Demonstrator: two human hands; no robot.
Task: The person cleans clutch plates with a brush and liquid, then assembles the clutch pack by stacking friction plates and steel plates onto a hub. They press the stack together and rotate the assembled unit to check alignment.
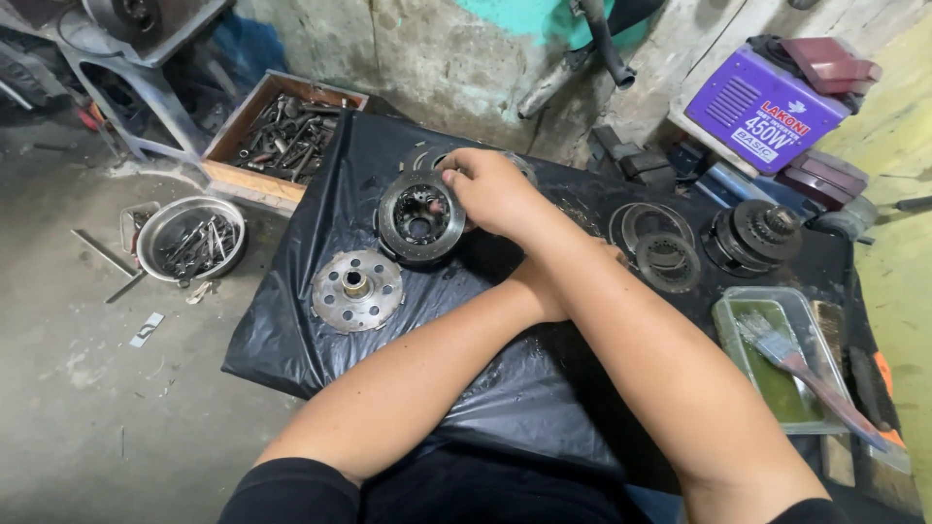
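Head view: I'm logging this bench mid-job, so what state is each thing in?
Right hand: resting on the clutch drum's rim.
Left hand: mostly hidden under the right forearm.
Clutch drum: lying flat, open side up.
Perforated disc: flat, apart from drum.
Friction rings: loose, overlapping.
Tray: holds green liquid.
Paintbrush: lying in the tray.

There were two hands, one round clutch drum [419, 215], one drilled metal disc [356, 288], one metal bowl [190, 236], one wooden box [283, 136], one tray [782, 361], one brush [806, 375].
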